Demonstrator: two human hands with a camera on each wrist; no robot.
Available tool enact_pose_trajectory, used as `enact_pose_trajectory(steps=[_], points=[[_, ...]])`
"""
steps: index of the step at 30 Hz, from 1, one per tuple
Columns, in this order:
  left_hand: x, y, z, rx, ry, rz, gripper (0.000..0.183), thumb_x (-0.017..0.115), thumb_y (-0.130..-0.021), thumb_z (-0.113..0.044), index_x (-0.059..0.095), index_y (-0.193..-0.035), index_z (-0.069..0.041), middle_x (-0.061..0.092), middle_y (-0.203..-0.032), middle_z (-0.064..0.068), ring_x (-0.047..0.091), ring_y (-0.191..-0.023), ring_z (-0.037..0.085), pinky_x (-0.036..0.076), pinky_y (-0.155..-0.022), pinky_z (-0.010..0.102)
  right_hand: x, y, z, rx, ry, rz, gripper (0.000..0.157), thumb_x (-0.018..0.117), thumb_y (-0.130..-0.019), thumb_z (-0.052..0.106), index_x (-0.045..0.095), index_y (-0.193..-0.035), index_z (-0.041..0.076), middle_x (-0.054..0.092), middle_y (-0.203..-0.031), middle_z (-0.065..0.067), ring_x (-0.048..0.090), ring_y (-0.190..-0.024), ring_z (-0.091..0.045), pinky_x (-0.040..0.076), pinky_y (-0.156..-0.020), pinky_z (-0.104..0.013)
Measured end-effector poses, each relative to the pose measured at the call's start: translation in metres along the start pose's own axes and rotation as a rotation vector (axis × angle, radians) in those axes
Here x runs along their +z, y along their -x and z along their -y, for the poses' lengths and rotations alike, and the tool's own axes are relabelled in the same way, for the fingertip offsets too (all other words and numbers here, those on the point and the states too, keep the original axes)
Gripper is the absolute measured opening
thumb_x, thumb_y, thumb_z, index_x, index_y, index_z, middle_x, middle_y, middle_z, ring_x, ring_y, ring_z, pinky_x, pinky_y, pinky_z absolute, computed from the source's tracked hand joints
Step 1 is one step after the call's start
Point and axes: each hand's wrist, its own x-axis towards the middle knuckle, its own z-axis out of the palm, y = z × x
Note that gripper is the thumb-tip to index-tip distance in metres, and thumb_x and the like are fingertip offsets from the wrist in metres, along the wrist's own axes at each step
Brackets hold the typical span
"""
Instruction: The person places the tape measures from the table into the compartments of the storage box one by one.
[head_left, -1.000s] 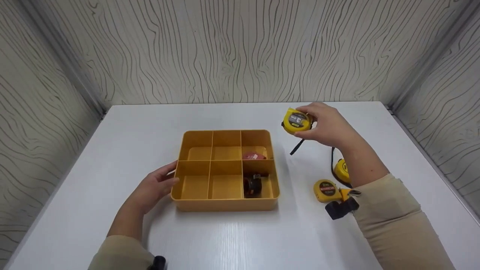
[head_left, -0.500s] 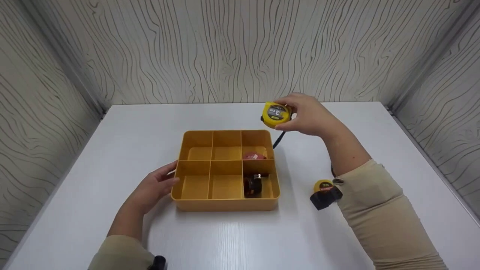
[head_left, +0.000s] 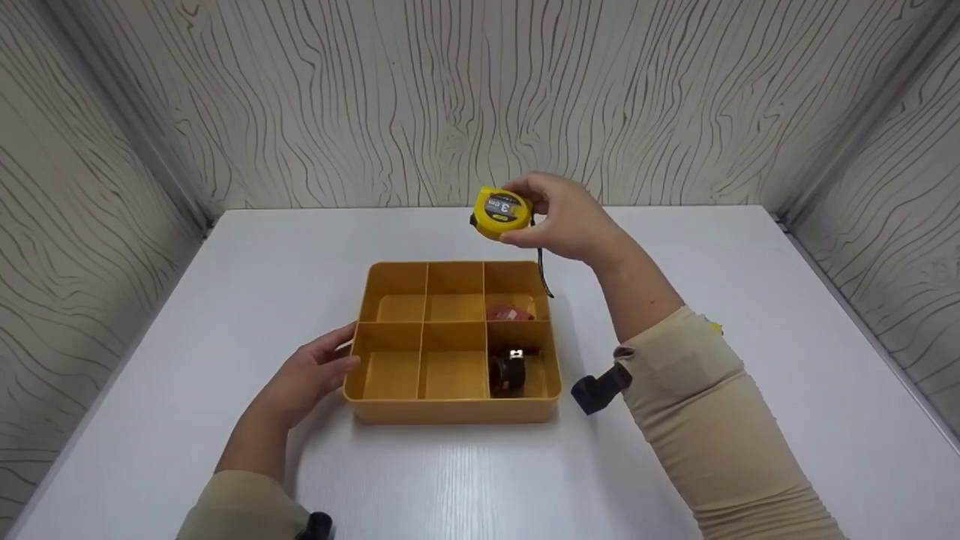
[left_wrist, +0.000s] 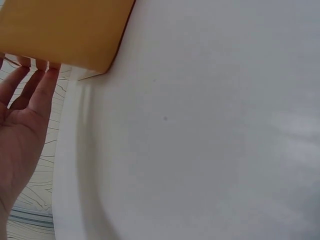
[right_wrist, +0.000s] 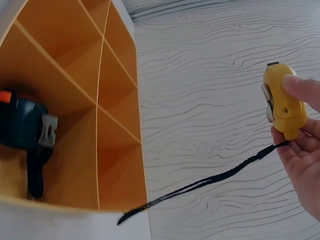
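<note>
Pinched between thumb and fingers of my right hand (head_left: 566,217), a yellow tape measure (head_left: 501,214) is held up above the back of the box. Its black wrist strap (right_wrist: 225,174) dangles toward the box's back right corner. The orange-yellow divided box (head_left: 454,410) has two rows of compartments. A red tape measure (head_left: 508,313) lies in its back right compartment, partly hidden by the divider. In front of that lies a dark tape measure (right_wrist: 22,122) with a metal end hook. My left hand (head_left: 304,382) touches the box's left side with nearly straight fingers (left_wrist: 44,92).
The box stands on a white table (head_left: 465,480) with wood-patterned walls (head_left: 480,97) at the back and sides. Beyond the right sleeve (head_left: 712,405) shows a bit of a yellow object (head_left: 716,328), mostly hidden. A black wrist camera (head_left: 600,390) hangs beside the box.
My right hand has carried the yellow tape measure leftward and up, from right of the box to above its back. The right sleeve now covers the tape measures on the table. My left hand stays put.
</note>
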Motion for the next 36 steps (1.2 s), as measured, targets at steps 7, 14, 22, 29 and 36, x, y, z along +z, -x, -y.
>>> enact_pose_trajectory(steps=[7,14,22,29,36], points=[[0.001,-0.001,0.001,-0.009,-0.014,-0.009,0.062,0.067,-0.082,-0.028,0.041,-0.138,-0.027,0.038,-0.141,-0.001,0.037,-0.13,0.019,0.04,-0.098,0.033,0.015,-0.008,0.003,-0.03,-0.122,-0.029,0.059,0.075,-0.075,0.023,0.049,-0.127,0.014,0.052,-0.12,0.002,0.051,-0.112,-0.011,0.043,-0.096,-0.027],[0.001,-0.003,0.003,-0.028,-0.017,-0.01,0.058,0.066,-0.083,-0.026,0.042,-0.136,-0.029,0.039,-0.14,-0.005,0.038,-0.129,0.016,0.043,-0.095,0.032,0.024,-0.016,0.016,-0.078,-0.142,-0.022,0.059,0.074,-0.076,0.022,0.049,-0.128,0.013,0.052,-0.121,0.002,0.051,-0.111,-0.007,0.042,-0.094,-0.019],[0.002,-0.005,0.001,-0.034,-0.028,-0.022,0.056,0.065,-0.085,-0.026,0.042,-0.136,-0.031,0.039,-0.14,-0.005,0.038,-0.129,0.017,0.042,-0.096,0.034,0.035,-0.024,0.031,-0.094,-0.148,0.006,0.057,0.074,-0.077,0.021,0.05,-0.127,0.013,0.053,-0.118,0.004,0.052,-0.108,-0.005,0.041,-0.092,-0.015],[0.006,-0.004,0.0,-0.045,-0.038,-0.029,0.056,0.065,-0.084,-0.027,0.043,-0.135,-0.032,0.04,-0.139,-0.006,0.038,-0.128,0.016,0.04,-0.098,0.037,0.048,-0.023,0.021,-0.06,-0.136,0.024,0.057,0.075,-0.076,0.02,0.05,-0.127,0.016,0.051,-0.118,0.005,0.051,-0.109,-0.009,0.043,-0.092,-0.019],[0.005,-0.006,0.001,-0.031,-0.049,-0.021,0.058,0.066,-0.084,-0.028,0.042,-0.136,-0.032,0.039,-0.14,-0.006,0.038,-0.129,0.016,0.041,-0.097,0.036,0.059,-0.019,-0.004,0.006,-0.093,0.031,0.059,0.075,-0.075,0.024,0.049,-0.128,0.019,0.049,-0.122,0.005,0.05,-0.113,-0.013,0.044,-0.092,-0.022]])
